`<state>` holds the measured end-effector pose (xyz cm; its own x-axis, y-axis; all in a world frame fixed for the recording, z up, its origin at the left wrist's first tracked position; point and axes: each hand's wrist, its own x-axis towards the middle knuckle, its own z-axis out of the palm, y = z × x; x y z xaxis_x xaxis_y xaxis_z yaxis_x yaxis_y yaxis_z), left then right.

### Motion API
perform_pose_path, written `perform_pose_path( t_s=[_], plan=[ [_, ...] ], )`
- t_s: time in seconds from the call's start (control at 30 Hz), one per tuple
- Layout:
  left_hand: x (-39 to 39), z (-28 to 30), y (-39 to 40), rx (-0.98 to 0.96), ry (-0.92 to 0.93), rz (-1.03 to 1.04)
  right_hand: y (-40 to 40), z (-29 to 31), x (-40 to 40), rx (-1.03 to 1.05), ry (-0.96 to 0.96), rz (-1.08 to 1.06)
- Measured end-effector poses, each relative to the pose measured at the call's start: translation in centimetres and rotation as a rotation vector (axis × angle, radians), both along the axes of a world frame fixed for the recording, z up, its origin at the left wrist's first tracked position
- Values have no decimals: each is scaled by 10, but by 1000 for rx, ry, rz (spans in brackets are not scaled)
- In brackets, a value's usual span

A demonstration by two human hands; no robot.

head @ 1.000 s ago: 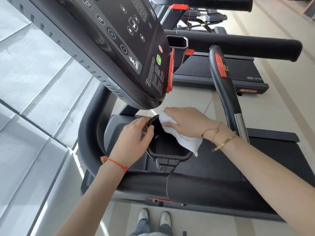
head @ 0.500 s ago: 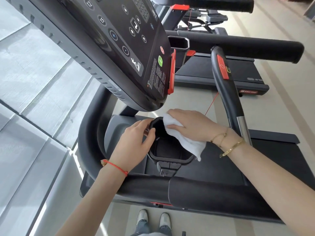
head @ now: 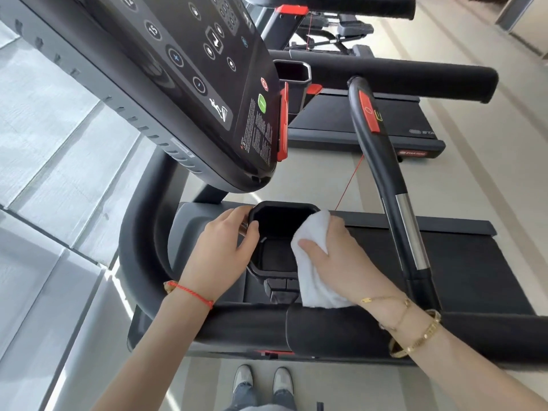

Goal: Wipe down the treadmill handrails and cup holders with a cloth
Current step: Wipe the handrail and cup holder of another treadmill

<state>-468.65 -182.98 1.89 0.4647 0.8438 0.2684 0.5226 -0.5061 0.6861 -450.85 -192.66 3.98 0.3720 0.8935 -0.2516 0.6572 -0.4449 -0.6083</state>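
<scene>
- Head view: the black cup holder [head: 275,262] sits below the lower edge of the treadmill console [head: 184,93], just inside the padded front handrail [head: 267,324].
- The left hand [head: 219,253] grasps the cup holder's left rim — thumb hooked over the edge, fingers curled round the outside.
- The right hand [head: 335,262] clutches a white cloth [head: 311,262] and presses it against the holder's right wall; the cloth's upper end lies over the far right corner of the rim, its lower end hangs down past the near rim.
- A curved inner handrail [head: 382,170] with a red button and a chrome section rises to the right of the right hand — apart from it.
- A red cord [head: 350,182] runs from the console side toward the holder's far right corner.
</scene>
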Motion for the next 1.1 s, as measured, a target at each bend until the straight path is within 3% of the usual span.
perform_pose_path(
  t_s=[0.27, 0.53, 0.83, 1.0, 1.1],
  plan=[
    [0, 2, 0, -21, -13, -34, 35, 20, 10, -11, 2, 21],
    [1, 2, -1, -26, -1, -14, -4, -3, -6, 12, 109, -64],
    [1, 6, -3, -12, 15, -4, 61, 26, 41, -59, -65, 463],
    [2, 5, -4, 16, 11, 8, 93, 25, 23, 21, -422, 744],
    [1, 4, -3, 14, 23, 11, 94, 24, 14, 102, -482, 784]
  ],
)
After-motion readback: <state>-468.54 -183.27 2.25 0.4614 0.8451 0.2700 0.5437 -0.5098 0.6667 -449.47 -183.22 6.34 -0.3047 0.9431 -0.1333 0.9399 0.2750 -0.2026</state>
